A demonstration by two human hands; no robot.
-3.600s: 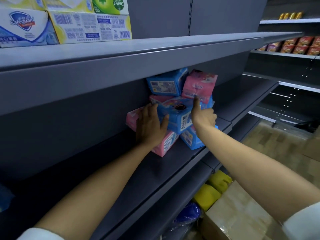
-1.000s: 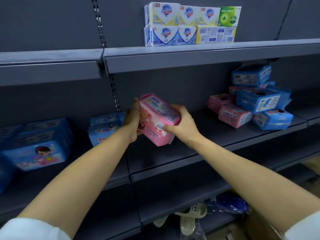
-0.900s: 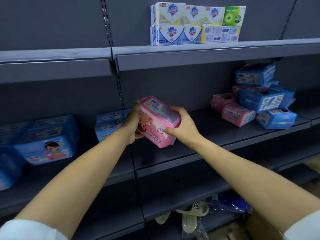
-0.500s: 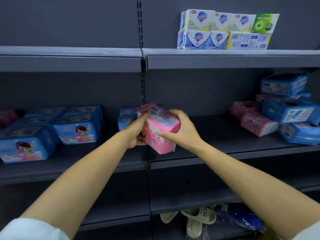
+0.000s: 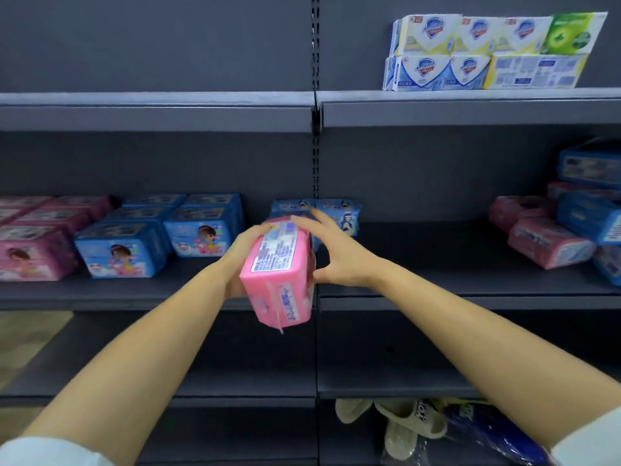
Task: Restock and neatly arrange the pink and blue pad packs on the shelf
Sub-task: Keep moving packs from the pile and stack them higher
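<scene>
A pink pad pack (image 5: 279, 270) is in the air in front of the middle shelf (image 5: 437, 290), barcode side up. My left hand (image 5: 240, 257) grips its left side and far end. My right hand (image 5: 339, 253) is at its right side with fingers spread straight over the top and the thumb against the pack. On the shelf at left stand neat rows of blue packs (image 5: 124, 250) and pink packs (image 5: 30, 253). Two blue packs (image 5: 339, 213) stand behind my hands. A loose heap of pink packs (image 5: 547, 243) and blue packs (image 5: 591, 216) lies at the right.
Soap boxes (image 5: 487, 52) are stacked on the upper shelf at right. On the bottom shelf lie slippers (image 5: 403, 428) and a blue bag (image 5: 487, 435). The shelf stretch between my hands and the right heap is bare.
The view has swung left from the heap to the tidy rows. The pink pack has turned end-on toward me, and my right hand has loosened from a grip to spread fingers.
</scene>
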